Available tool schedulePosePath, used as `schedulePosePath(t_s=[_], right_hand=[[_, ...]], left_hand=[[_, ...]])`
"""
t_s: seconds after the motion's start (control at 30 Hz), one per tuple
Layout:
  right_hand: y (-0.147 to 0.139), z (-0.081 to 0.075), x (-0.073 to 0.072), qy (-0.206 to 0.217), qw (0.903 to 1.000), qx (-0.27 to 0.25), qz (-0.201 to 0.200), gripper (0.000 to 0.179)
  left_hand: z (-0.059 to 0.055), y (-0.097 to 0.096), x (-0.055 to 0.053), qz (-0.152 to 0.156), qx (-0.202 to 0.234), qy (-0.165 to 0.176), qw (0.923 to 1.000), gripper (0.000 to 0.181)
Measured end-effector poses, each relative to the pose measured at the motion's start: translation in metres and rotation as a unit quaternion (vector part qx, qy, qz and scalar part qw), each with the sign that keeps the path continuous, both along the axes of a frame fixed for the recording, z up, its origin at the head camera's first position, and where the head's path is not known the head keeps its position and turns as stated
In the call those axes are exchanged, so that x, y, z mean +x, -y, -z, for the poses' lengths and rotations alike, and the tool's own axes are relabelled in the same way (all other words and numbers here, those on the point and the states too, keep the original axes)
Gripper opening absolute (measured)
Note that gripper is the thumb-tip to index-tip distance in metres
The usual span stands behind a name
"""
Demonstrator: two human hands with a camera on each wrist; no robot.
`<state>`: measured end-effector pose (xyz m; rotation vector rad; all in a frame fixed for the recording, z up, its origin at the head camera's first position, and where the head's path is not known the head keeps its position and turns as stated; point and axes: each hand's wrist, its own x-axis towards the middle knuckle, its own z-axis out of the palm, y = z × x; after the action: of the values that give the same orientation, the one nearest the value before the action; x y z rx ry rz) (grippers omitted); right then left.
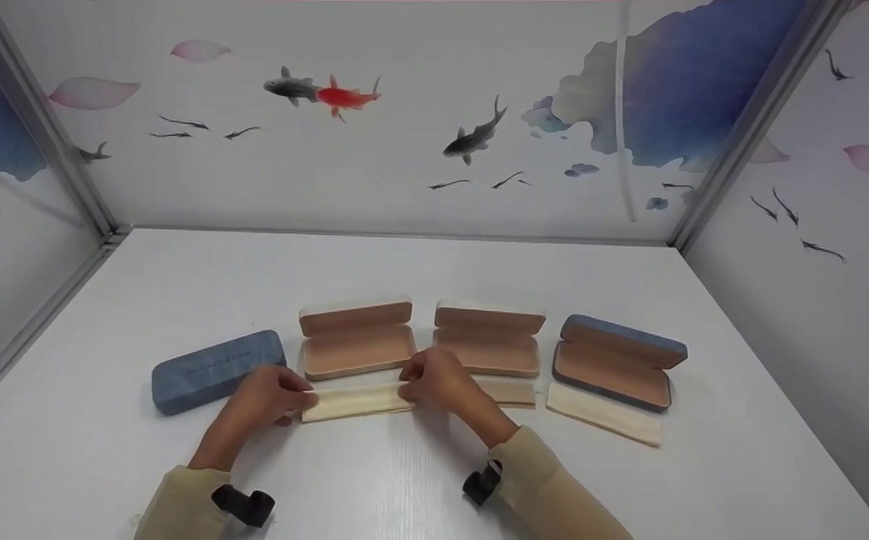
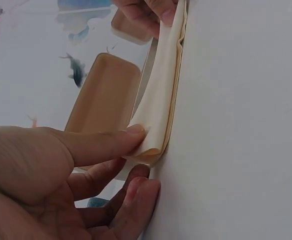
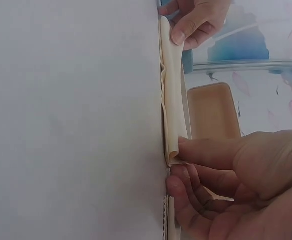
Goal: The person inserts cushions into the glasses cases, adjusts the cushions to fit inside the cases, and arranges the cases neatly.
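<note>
A folded cream cloth (image 1: 359, 402) lies in front of an open glasses case (image 1: 359, 352) with a tan lining. My left hand (image 1: 273, 394) pinches the cloth's left end between thumb and fingers. At the opposite end, my right hand (image 1: 438, 382) pinches it the same way. The left wrist view shows the folded layers of the cloth (image 2: 161, 100) stretched between both hands, low at the table. In the right wrist view, the thumb of the right hand (image 3: 221, 175) presses on the cloth's near corner.
A closed blue glasses case (image 1: 217, 369) lies left, beside my left hand. Another open case (image 1: 486, 352) stands behind my right hand, a folded cloth (image 1: 509, 394) before it. Farther right is an open blue case (image 1: 618, 364) with a cream cloth (image 1: 606, 414) in front. Printed panels enclose the white table (image 1: 404, 487).
</note>
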<state>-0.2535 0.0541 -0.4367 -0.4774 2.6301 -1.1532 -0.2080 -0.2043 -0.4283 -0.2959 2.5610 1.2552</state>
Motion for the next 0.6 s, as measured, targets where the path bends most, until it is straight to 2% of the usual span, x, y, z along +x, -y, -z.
schedulePosePath(t_s=[0.17,0.27,0.37,0.47,0.6], right_hand=[[-0.002,-0.003,-0.002,0.012,0.9999,-0.010,-0.005,0.005],[-0.005,-0.006,-0.004,0.048,0.9981,-0.038,0.000,0.006],[-0.008,-0.008,-0.006,0.109,0.9905,-0.082,0.016,0.007],[-0.010,-0.009,-0.008,0.161,0.9778,-0.130,0.031,0.007],[-0.012,-0.007,-0.013,0.165,0.9707,-0.171,0.036,0.013]], left_hand=[[-0.004,0.005,0.000,0.002,0.026,0.012,0.9996,0.028],[-0.006,0.006,0.000,0.000,0.062,0.019,0.9979,0.032],[-0.006,0.007,0.001,0.001,0.101,0.025,0.9946,0.036],[-0.006,0.008,0.001,-0.003,0.124,0.029,0.9919,0.041],[-0.005,0.008,-0.001,-0.019,0.142,0.026,0.9894,0.046]])
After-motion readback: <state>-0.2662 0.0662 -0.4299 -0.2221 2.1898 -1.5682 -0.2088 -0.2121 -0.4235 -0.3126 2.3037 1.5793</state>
